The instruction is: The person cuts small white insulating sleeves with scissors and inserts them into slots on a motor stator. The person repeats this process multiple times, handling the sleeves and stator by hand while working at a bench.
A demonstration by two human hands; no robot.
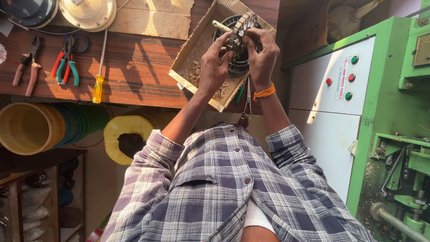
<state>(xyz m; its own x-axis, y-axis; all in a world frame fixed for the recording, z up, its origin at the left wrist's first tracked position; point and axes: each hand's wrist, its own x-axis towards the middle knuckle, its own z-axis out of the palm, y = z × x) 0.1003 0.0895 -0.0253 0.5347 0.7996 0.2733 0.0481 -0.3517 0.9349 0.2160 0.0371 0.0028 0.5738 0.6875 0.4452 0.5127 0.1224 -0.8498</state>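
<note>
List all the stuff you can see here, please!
Motor stator: one, dark with metal slots, in the box, held by both hands.
Cardboard box: one, brown, on the bench, with scraps inside.
Scissors: one, silver, at the box's near edge.
Screwdriver: one, yellow handle, on the bench.
Pliers: two; one red and green, one brown-handled further left.
Wooden bench: one, reddish brown.
Round covers: two, one cream, one dark, at the top left.
Cardboard sheet: one, brown, top centre.
Plastic rings: a stack, yellow to green, below the bench.
Press machine: one, green and white, with coloured buttons.
Left hand: on the stator.
Right hand: on the stator, orange thread at the wrist.
</note>
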